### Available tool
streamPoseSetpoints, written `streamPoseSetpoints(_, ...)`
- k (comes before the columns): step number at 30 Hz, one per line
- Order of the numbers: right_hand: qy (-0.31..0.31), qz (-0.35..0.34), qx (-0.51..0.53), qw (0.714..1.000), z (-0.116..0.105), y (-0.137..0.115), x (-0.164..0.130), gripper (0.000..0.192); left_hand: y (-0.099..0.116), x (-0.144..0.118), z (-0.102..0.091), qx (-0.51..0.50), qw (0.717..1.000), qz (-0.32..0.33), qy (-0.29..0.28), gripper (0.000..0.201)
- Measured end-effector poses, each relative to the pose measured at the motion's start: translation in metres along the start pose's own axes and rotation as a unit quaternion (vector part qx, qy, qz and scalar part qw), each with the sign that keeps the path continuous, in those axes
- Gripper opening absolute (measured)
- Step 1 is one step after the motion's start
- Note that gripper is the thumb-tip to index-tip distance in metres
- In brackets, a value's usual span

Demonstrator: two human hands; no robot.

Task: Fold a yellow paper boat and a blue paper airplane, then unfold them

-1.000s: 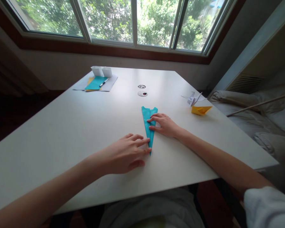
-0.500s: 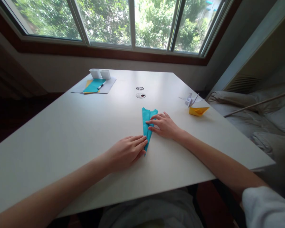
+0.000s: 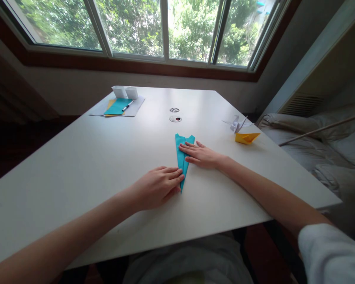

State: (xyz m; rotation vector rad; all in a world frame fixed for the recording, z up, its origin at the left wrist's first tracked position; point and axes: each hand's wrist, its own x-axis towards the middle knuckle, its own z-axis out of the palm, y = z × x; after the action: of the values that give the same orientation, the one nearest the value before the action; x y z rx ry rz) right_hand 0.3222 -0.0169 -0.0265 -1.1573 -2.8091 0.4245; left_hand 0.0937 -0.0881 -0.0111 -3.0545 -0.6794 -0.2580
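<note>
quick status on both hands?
Left hand: open, flat, fingertips pressing the teal folded paper near its tip.
Right hand: open, flat, fingers pressing the paper's wider end.

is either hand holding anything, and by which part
Nothing is gripped. Left hand presses the teal folded paper flat near its pointed tip; right hand presses its middle.
</note>
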Motion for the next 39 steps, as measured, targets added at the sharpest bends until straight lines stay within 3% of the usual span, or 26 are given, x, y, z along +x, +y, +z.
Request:
streamPoseSetpoints(5,0.017,0.045,-0.019,0.999,-0.006,0.022,0.019,0.061,0.003,0.001,-0.002,-0.009,1.000,-0.005,0.009,0.031)
streamPoseSetpoints(9,0.020,0.052,-0.048,0.997,-0.011,0.024,0.022,0.060,0.000,-0.001,-0.007,0.005,1.000,-0.016,0.011,0.030)
streamPoseSetpoints(13,0.064,0.063,-0.120,0.989,-0.017,0.018,0.006,0.053,-0.017,-0.004,-0.014,0.039,0.997,-0.073,0.003,0.030)
streamPoseSetpoints(17,0.100,0.026,-0.161,0.982,-0.024,0.010,-0.017,0.040,-0.036,-0.007,-0.014,0.056,0.987,-0.147,0.017,0.026)
streamPoseSetpoints(24,0.151,0.009,-0.059,0.987,-0.021,0.002,-0.033,0.023,-0.035,-0.009,-0.009,0.041,0.960,-0.275,0.041,0.030)
streamPoseSetpoints(26,0.145,0.017,-0.029,0.989,-0.019,0.001,-0.033,0.017,-0.035,-0.010,-0.010,0.020,0.958,-0.284,0.033,0.031)
streamPoseSetpoints(31,0.105,0.040,0.027,0.993,-0.020,0.001,-0.033,0.041,-0.047,-0.013,-0.007,-0.067,0.957,-0.281,0.035,0.026)
streamPoseSetpoints(36,0.080,0.035,0.052,0.995,-0.021,0.001,-0.036,0.034,-0.049,-0.014,-0.008,-0.141,0.953,-0.268,0.025,0.020)
streamPoseSetpoints(39,0.088,0.023,0.047,0.995,-0.022,0.001,-0.037,0.033,-0.044,-0.014,-0.013,-0.202,0.936,-0.288,0.018,0.016)
